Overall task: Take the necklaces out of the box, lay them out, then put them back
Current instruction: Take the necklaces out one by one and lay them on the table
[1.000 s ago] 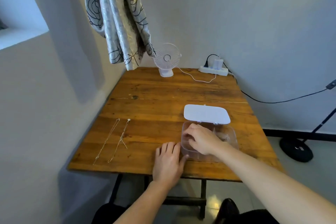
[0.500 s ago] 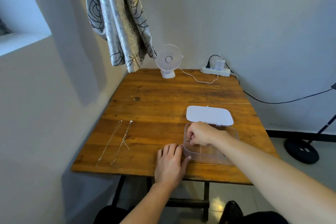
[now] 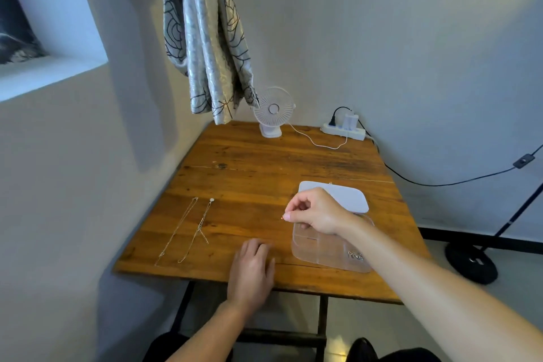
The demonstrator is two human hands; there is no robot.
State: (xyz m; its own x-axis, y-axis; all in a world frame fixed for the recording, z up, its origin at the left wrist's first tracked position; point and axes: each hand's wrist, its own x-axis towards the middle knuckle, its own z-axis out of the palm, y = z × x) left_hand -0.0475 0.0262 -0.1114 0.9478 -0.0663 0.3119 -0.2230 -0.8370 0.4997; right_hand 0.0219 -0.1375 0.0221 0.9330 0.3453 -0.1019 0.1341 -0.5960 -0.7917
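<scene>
Right hand has lifted out of the box, fingertips pinched on what looks like a thin necklace end, too fine to be sure. Left hand slid left off the box, flat and spread on the desk. Two necklaces lie straight, well left of it. Draw slowly so the chain doesn't snag, then lay it parallel beside those two.

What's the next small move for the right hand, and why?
Probably carry the right hand leftward and lay its pinched piece beside the two necklaces already stretched out on the table. It is pinched shut above the open clear box, with something small at the fingertips; the chain itself is too fine to see.
</scene>
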